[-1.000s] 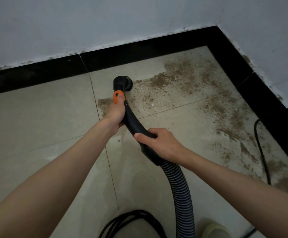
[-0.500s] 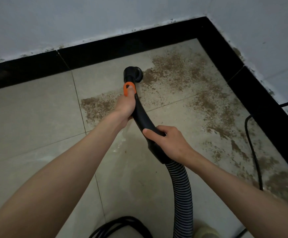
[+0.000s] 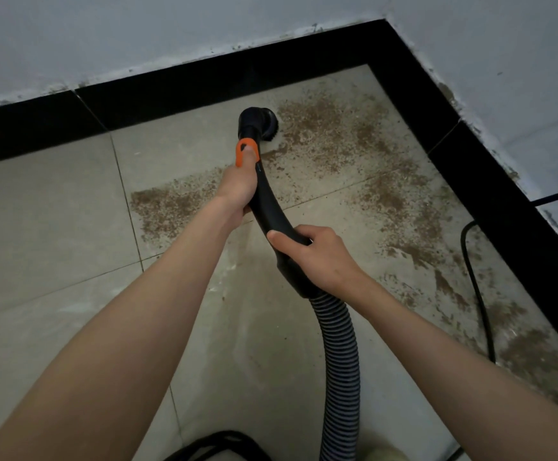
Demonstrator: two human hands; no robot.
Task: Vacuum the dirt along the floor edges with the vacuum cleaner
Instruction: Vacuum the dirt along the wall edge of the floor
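Observation:
A black vacuum handle (image 3: 272,214) with an orange slider (image 3: 247,152) ends in a round brush nozzle (image 3: 260,123) that sits on the tiled floor near the far skirting. My left hand (image 3: 237,189) grips the handle just below the orange slider. My right hand (image 3: 314,254) grips the lower end of the handle, where the ribbed hose (image 3: 340,361) begins. Brown dirt (image 3: 334,134) spreads to the right of the nozzle, toward the corner and along the right wall. Another patch of dirt (image 3: 171,204) lies left of my left hand.
Black skirting (image 3: 171,91) runs along the far wall and black skirting (image 3: 503,201) along the right wall; they meet in a corner. A black power cord (image 3: 477,287) lies on the floor by the right skirting. More cable (image 3: 218,444) coils at the bottom edge.
The nozzle has moved to the right and closer to the far skirting, onto the edge of the big dirt patch. The dirt patch on the left is now more exposed. Both hands keep their grip.

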